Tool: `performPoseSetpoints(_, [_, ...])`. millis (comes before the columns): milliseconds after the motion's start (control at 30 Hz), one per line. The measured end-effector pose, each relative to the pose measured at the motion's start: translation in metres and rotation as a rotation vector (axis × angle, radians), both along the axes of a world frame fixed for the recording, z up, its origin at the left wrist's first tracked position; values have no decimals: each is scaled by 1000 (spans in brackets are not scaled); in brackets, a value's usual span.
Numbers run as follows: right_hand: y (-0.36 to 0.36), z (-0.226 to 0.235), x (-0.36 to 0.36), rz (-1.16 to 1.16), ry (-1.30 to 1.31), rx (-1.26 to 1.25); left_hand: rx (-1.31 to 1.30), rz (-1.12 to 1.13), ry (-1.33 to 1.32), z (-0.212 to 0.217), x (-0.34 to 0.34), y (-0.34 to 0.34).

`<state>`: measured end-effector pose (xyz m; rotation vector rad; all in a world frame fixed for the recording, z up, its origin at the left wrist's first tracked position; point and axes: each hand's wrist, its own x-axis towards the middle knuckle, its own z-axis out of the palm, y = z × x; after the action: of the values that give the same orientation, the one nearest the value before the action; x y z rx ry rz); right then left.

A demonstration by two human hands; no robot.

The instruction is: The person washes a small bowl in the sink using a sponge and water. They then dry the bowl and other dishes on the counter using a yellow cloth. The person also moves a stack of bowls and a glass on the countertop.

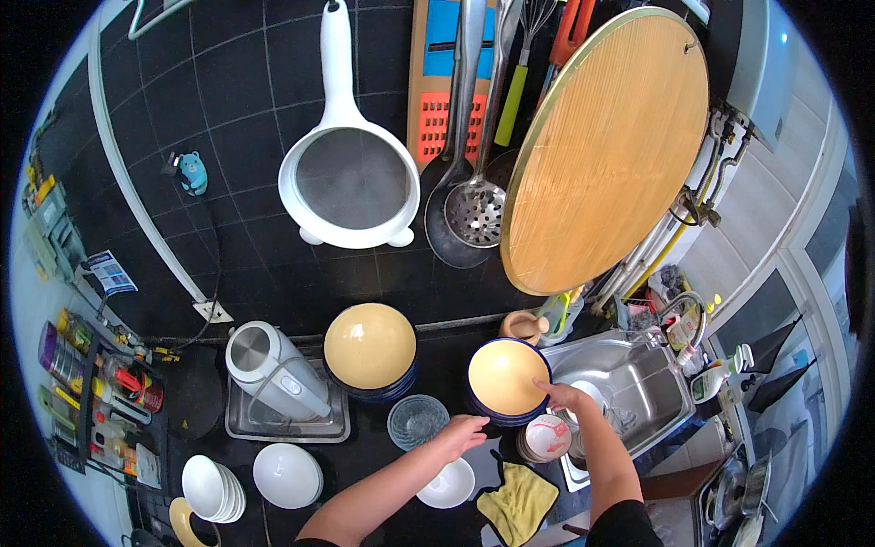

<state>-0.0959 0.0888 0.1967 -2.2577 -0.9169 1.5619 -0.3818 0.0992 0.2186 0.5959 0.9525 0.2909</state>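
Note:
My right hand [567, 397] grips the near right rim of a blue bowl with a yellow inside [507, 379], which sits on the dark counter beside the sink. My left hand [463, 433] hovers with fingers spread just left of that bowl's near edge, above a small white bowl [447, 484] and next to a clear glass bowl [416, 420]. A small white bowl with a red pattern [547, 438] stands right below the blue bowl. A larger stack of blue and yellow bowls [370, 350] sits further left.
A steel sink [638, 383] with a tap lies at the right. A white kettle [273, 369] lies on a steel tray. More white bowls [286, 474] sit at lower left, a yellow cloth [519, 501] in front. A round wooden board [606, 150], strainer and ladles hang on the wall.

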Motion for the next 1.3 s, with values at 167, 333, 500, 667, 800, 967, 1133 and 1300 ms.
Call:
performPoseSetpoints(167, [-1, -11, -12, -71, 112, 89, -114, 3, 97, -21, 33, 1])
performPoseSetpoints(333, [9, 19, -45, -104, 127, 161, -3, 78, 120, -25, 32, 6])
performPoseSetpoints(500, [31, 15, -69, -130, 273, 160, 132, 224, 165, -21, 31, 29])
performPoseSetpoints(667, [51, 10, -101, -142, 384, 218, 303, 361, 254, -53, 21, 60])
performPoseSetpoints(800, [54, -4, -117, -264, 525, 263, 297, 361, 216, -39, 23, 61])
performPoseSetpoints(967, [54, -28, -131, -458, 516, 376, 156, 220, 192, -39, 26, 64])
performPoseSetpoints(1133, [53, -22, -136, -512, 414, 413, 173, 129, 195, -3, -2, 64])
performPoseSetpoints(1300, [50, -25, -118, -466, 719, 350, 452, 410, 34, 48, -60, 51])
